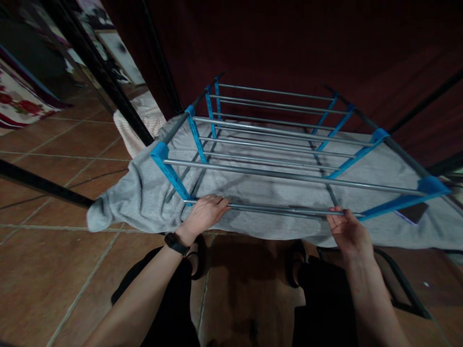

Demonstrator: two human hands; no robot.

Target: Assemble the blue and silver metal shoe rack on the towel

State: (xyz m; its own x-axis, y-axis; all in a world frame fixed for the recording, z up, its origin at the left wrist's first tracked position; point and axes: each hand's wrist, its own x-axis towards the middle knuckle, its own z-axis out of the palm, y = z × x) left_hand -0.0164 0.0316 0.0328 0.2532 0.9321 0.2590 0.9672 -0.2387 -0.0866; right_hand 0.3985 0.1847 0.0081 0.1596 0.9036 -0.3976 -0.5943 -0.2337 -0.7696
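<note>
Qty: 2 hands point(209, 212), 1 rack point(267, 174), 1 wristband point(176, 244) & 2 shoes point(200, 262).

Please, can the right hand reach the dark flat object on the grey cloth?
Probably yes: the right hand is close, and the near side of the dark flat object looks uncovered. However, the fingers should first leave the metal bar, and the blue bracket hides the far edge.

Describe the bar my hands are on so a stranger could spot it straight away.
On the gray cloth sits a rack of metal bars joined by blue brackets. Go to its near side and find the low bar, below the long upper one. Unlike its neighbours, it has both hands on it: the left hand near one end, the right hand near the other.
</note>
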